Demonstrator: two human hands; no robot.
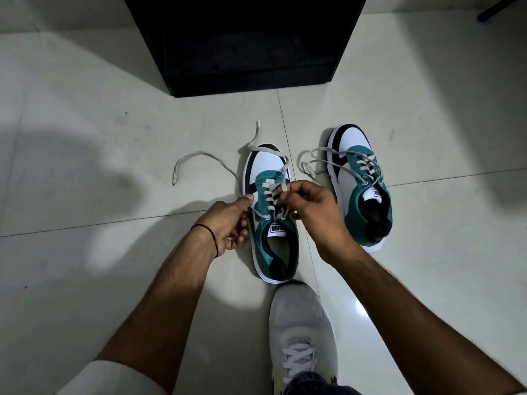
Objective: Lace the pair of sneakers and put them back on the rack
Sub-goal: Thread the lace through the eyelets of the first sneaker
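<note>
Two teal, white and black sneakers stand on the tiled floor, toes pointing away from me. The left sneaker (271, 223) is between my hands. My left hand (228, 223) pinches one strand of its grey lace (199, 158), whose free end loops out over the floor to the left. My right hand (310, 209) pinches the other strand above the eyelets; that end trails past the toe. The right sneaker (360, 183) stands apart to the right, laced, with loose lace loops lying on the floor beside it.
A black rack (242, 47) stands on the floor straight ahead, its lower opening dark. My own foot in a grey sneaker (302, 332) is planted just behind the left sneaker. A dark object (502, 10) shows at the top right corner.
</note>
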